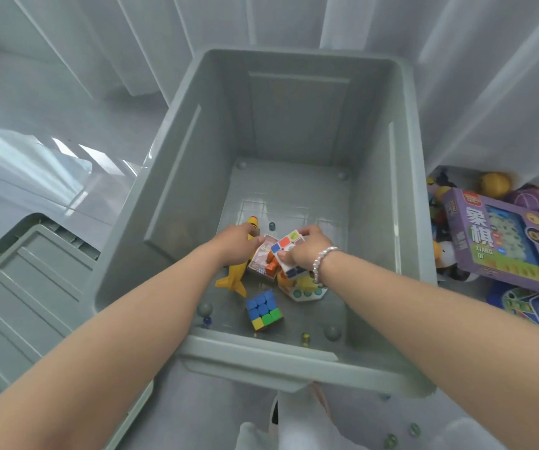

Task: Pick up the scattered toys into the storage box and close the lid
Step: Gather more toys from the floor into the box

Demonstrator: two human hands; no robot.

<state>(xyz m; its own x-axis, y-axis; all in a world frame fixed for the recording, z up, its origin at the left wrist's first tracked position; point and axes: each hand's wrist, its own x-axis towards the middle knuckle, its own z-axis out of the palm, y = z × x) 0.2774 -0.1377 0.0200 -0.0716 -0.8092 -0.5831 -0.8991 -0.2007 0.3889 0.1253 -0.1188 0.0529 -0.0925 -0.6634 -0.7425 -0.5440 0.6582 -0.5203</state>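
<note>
Lid (24,280) lies off at left. Inside the storage box (177,177), left hand (238,241) curls over the yellow toy plane (234,277) — right hand (303,248) grips a puzzle cube (286,251). Loading step — next, let go, then fetch the purple game box (508,241).

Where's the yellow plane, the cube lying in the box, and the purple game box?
yellow plane (233,278): head view, on its tail end.
cube (263,309): head view, blue top face.
purple game box (501,241): head view, front cover.

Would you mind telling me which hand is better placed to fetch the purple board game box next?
The right hand. The purple board game box lies outside the storage box on the person's right, beyond that arm. The left hand would have to cross over, though the right must first release its cube.
</note>
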